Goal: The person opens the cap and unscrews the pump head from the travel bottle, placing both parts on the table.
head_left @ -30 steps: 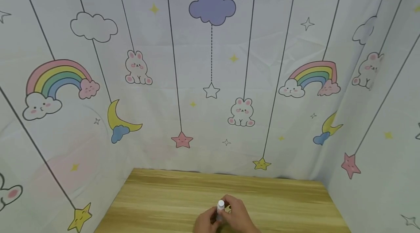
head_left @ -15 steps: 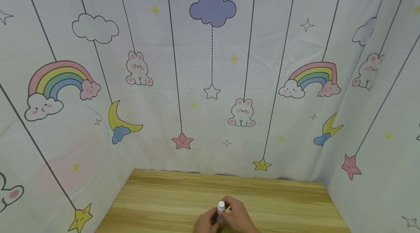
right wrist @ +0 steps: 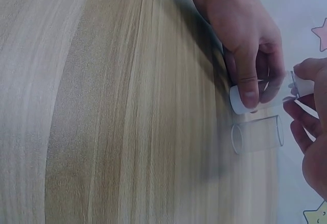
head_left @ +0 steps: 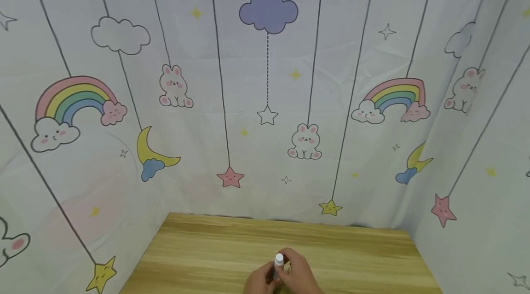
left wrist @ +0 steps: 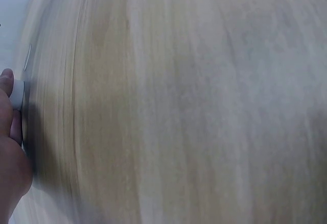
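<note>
A small upright bottle (head_left: 279, 260) with a white top stands between both hands at the front of the table. In the right wrist view, its clear body and white base (right wrist: 239, 101) show. My left hand (head_left: 259, 279) grips the lower part, thumb across the clear body. My right hand (head_left: 299, 272) pinches the white top piece (right wrist: 304, 85) between thumb and fingers. Beside the bottle stands a clear hollow cylinder (right wrist: 259, 134), touched by neither hand. At the left wrist view's edge, a hand (left wrist: 11, 168) and a white piece (left wrist: 18, 94) are partly cut off.
The wood-grain tabletop (head_left: 215, 243) spreads around the hands. A white cloth (head_left: 265, 68) printed with clouds, rabbits, stars and rainbows hangs behind the table and along both sides.
My right hand has turned very slightly at the white top. The left hand and the bottle stay in place.
</note>
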The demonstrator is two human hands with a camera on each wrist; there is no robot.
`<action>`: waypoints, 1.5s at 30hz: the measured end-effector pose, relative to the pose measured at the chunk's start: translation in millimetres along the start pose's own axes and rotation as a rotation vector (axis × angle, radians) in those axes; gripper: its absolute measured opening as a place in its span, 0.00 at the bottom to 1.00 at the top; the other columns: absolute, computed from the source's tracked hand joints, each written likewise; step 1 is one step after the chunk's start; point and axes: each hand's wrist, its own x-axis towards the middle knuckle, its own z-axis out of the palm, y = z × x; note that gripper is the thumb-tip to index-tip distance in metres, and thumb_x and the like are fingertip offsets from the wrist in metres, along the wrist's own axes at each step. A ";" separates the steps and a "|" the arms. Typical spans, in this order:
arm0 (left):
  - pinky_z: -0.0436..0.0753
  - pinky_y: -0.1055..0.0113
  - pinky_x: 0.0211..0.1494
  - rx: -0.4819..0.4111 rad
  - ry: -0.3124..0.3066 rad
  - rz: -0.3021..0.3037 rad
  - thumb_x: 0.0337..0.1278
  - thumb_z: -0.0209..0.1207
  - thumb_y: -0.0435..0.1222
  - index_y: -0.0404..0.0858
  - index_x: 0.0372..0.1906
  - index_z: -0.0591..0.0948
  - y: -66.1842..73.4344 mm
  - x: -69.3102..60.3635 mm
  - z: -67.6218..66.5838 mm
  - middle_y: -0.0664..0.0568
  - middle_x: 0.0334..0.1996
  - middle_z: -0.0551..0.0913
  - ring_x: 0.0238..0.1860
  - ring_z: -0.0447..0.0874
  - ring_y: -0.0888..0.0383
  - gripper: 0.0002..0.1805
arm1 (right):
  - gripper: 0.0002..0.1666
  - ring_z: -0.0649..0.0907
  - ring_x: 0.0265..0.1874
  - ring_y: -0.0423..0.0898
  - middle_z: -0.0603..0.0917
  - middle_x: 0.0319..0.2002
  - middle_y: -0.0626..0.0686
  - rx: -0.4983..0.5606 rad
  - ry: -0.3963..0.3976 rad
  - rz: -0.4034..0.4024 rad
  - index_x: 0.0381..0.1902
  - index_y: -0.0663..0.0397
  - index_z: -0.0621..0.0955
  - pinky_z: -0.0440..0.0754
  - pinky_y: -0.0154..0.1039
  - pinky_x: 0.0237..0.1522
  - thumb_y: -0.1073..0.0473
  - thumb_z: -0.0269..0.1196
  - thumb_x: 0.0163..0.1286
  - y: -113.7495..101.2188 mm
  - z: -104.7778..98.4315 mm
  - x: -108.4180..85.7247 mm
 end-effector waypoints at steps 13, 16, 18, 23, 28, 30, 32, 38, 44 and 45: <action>0.87 0.64 0.41 0.043 0.009 -0.029 0.60 0.75 0.36 0.46 0.55 0.88 -1.3 -0.7 1.5 0.58 0.42 0.91 0.40 0.87 0.66 0.18 | 0.15 0.82 0.37 0.40 0.82 0.40 0.41 -0.032 0.001 0.010 0.46 0.48 0.82 0.84 0.38 0.38 0.51 0.76 0.69 -6.7 -4.4 -0.1; 0.87 0.65 0.40 0.034 0.017 -0.027 0.61 0.74 0.36 0.47 0.54 0.88 -1.6 -0.8 2.4 0.60 0.41 0.91 0.39 0.87 0.68 0.16 | 0.14 0.82 0.36 0.41 0.81 0.38 0.39 -0.055 0.001 0.009 0.44 0.46 0.82 0.82 0.37 0.38 0.52 0.75 0.69 -7.4 -4.0 1.0; 0.86 0.65 0.39 0.031 0.023 -0.026 0.61 0.74 0.37 0.47 0.53 0.89 -1.3 -0.8 2.4 0.61 0.40 0.91 0.39 0.86 0.68 0.16 | 0.13 0.82 0.36 0.41 0.80 0.37 0.38 -0.072 0.000 0.001 0.43 0.45 0.81 0.82 0.37 0.37 0.52 0.75 0.69 -6.6 -3.0 2.0; 0.87 0.64 0.40 0.043 0.031 -0.033 0.62 0.74 0.39 0.49 0.53 0.89 1.0 -0.8 1.4 0.61 0.41 0.91 0.40 0.87 0.67 0.15 | 0.12 0.80 0.36 0.36 0.79 0.37 0.36 -0.102 0.004 -0.002 0.42 0.43 0.80 0.82 0.37 0.38 0.55 0.75 0.69 -2.5 0.3 3.6; 0.87 0.63 0.41 0.034 0.032 -0.032 0.62 0.75 0.41 0.50 0.53 0.89 1.4 -0.4 0.8 0.61 0.42 0.92 0.41 0.88 0.66 0.16 | 0.13 0.80 0.36 0.34 0.79 0.37 0.36 -0.114 0.022 -0.015 0.42 0.43 0.80 0.83 0.37 0.38 0.58 0.76 0.69 -2.3 1.6 3.6; 0.87 0.63 0.41 0.033 0.033 -0.024 0.61 0.75 0.41 0.50 0.54 0.89 0.6 -0.1 0.9 0.60 0.42 0.92 0.41 0.88 0.65 0.16 | 0.13 0.80 0.36 0.34 0.79 0.37 0.36 -0.113 0.027 -0.023 0.42 0.43 0.80 0.83 0.36 0.38 0.58 0.75 0.69 -4.3 0.9 3.6; 0.87 0.64 0.41 0.035 0.033 -0.017 0.62 0.75 0.41 0.50 0.54 0.88 -0.7 0.1 1.2 0.60 0.43 0.92 0.41 0.89 0.65 0.16 | 0.13 0.80 0.36 0.34 0.79 0.37 0.37 -0.110 0.030 -0.032 0.41 0.44 0.80 0.83 0.36 0.38 0.58 0.75 0.69 -5.9 0.1 3.5; 0.88 0.62 0.42 0.047 0.032 -0.004 0.62 0.74 0.41 0.48 0.54 0.88 -3.3 0.5 1.6 0.59 0.43 0.92 0.42 0.89 0.65 0.16 | 0.11 0.80 0.36 0.35 0.81 0.36 0.37 -0.062 0.010 -0.029 0.41 0.45 0.80 0.82 0.35 0.36 0.56 0.75 0.70 -7.4 -2.9 3.3; 0.88 0.60 0.43 0.069 0.029 -0.013 0.61 0.74 0.39 0.47 0.53 0.88 -1.1 -0.4 0.9 0.57 0.43 0.92 0.42 0.89 0.63 0.16 | 0.10 0.81 0.36 0.36 0.82 0.36 0.38 0.004 -0.038 0.023 0.41 0.46 0.81 0.82 0.36 0.36 0.56 0.74 0.70 -6.8 -5.6 3.8; 0.88 0.60 0.43 0.074 0.028 -0.014 0.60 0.75 0.39 0.47 0.53 0.88 -1.1 -0.5 1.0 0.57 0.43 0.92 0.42 0.89 0.63 0.16 | 0.10 0.81 0.36 0.36 0.82 0.36 0.38 0.009 -0.042 0.024 0.41 0.46 0.81 0.82 0.36 0.37 0.56 0.74 0.70 -7.0 -6.2 3.7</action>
